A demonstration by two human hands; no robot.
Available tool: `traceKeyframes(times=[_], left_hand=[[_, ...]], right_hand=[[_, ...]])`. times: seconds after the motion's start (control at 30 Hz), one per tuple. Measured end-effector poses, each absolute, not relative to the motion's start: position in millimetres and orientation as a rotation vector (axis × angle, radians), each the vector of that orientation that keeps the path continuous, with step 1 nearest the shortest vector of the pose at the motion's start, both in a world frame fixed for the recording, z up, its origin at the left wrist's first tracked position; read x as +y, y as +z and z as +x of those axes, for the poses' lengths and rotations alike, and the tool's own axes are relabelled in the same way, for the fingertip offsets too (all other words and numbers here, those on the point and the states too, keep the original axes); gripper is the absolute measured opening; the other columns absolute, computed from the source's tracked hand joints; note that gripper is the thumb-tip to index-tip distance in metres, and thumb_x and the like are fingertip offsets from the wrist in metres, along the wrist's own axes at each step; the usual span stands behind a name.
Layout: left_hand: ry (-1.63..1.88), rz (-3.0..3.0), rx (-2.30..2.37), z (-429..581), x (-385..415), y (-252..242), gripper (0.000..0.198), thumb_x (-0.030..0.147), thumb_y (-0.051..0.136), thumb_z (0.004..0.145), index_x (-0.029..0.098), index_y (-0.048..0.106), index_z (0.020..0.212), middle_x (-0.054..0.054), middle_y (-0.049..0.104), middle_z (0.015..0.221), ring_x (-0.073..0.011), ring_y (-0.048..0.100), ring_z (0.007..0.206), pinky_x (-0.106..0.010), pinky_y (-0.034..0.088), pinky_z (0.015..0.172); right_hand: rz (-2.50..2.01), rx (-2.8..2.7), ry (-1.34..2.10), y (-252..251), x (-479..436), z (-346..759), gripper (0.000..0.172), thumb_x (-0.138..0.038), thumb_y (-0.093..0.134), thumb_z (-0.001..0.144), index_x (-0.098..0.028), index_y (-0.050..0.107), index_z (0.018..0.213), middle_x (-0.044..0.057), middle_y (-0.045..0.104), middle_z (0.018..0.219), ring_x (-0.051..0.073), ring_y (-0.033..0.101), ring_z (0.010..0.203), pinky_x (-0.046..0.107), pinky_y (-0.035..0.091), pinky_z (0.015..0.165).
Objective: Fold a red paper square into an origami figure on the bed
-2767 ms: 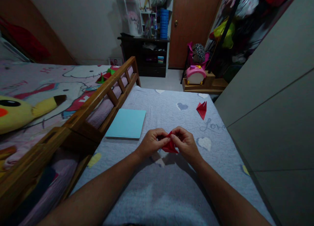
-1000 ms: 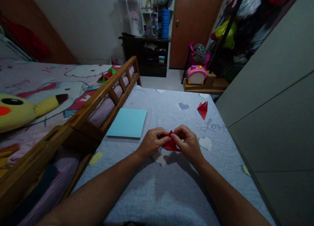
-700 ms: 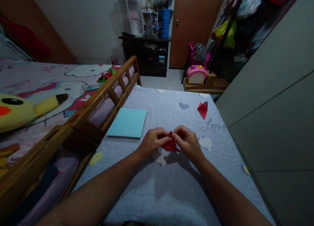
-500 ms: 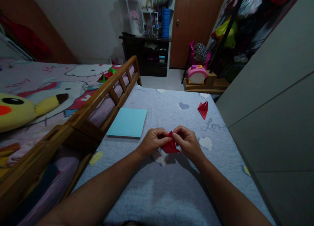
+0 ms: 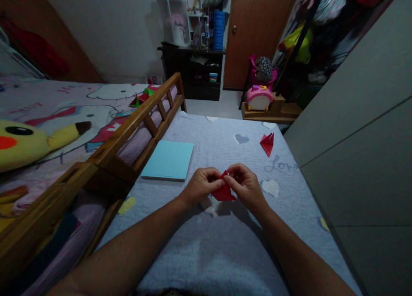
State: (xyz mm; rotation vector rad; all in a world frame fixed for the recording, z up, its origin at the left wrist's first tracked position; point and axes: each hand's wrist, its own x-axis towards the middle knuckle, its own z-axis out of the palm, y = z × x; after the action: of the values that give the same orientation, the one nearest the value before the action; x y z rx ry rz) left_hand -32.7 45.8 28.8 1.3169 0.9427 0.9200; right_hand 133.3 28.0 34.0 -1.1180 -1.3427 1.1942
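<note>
A piece of folded red paper (image 5: 223, 194) is pinched between my two hands, just above the bed's blue patterned sheet. My left hand (image 5: 201, 186) grips its left side with thumb and fingers. On its upper right part, the thumb and fingers of my right hand (image 5: 246, 186) are closed, close to the left fingertips. The fingers hide much of the paper's upper part. Farther off to the right lies another folded red paper piece (image 5: 267, 144), touched by neither hand. Left of my hands rests a flat stack of light blue square paper (image 5: 168, 160).
A wooden bed rail (image 5: 135, 120) runs along the left, with a yellow plush toy (image 5: 24, 145) beyond it. The pale cabinet (image 5: 360, 116) borders the right side. A dark shelf unit (image 5: 193, 73) and a pink toy case (image 5: 259, 99) stand past the bed's far edge.
My right thumb has shifted slightly left and up along the red paper. Otherwise the hands keep their pinch, and the view has moved very slightly.
</note>
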Motion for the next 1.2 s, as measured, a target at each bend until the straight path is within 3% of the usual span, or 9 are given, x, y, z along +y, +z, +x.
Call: traceKeyframes(times=[0.33,0.63,1.2], left_hand=[[0.938,1.317,0.912,-34.1,45.0,35.6,0.033,0.045,0.073,0.078,0.012,0.073,0.076,-0.003,0.065,0.069,-0.0122,0.055,0.062,-0.024,0.041,0.059],[0.99,1.492,0.98,-33.5,44.3,35.7,0.025,0.038,0.073,0.08,0.014,0.076,0.078,-0.006,0.068,0.075,-0.0163,0.061,0.071,-0.026,0.046,0.066],[0.957,1.354,0.952,-33.0,44.3,34.7,0.022,0.034,0.075,0.076,0.012,0.074,0.078,-0.005,0.07,0.073,-0.0139,0.062,0.066,-0.025,0.048,0.062]], right_hand=[[-1.086,-1.288,1.284,39.0,29.1,138.4,0.024,-0.041,0.07,0.081,-0.019,0.061,0.08,-0.003,0.055,0.067,0.01,0.047,0.054,0.023,0.038,0.049],[-1.13,-1.332,1.229,40.0,27.9,134.1,0.022,-0.038,0.073,0.078,-0.019,0.062,0.079,-0.002,0.057,0.069,0.01,0.046,0.055,0.023,0.037,0.049],[-1.11,-1.286,1.271,41.3,28.9,133.4,0.02,-0.038,0.072,0.079,-0.019,0.066,0.077,-0.002,0.06,0.067,0.01,0.052,0.054,0.023,0.045,0.049]])
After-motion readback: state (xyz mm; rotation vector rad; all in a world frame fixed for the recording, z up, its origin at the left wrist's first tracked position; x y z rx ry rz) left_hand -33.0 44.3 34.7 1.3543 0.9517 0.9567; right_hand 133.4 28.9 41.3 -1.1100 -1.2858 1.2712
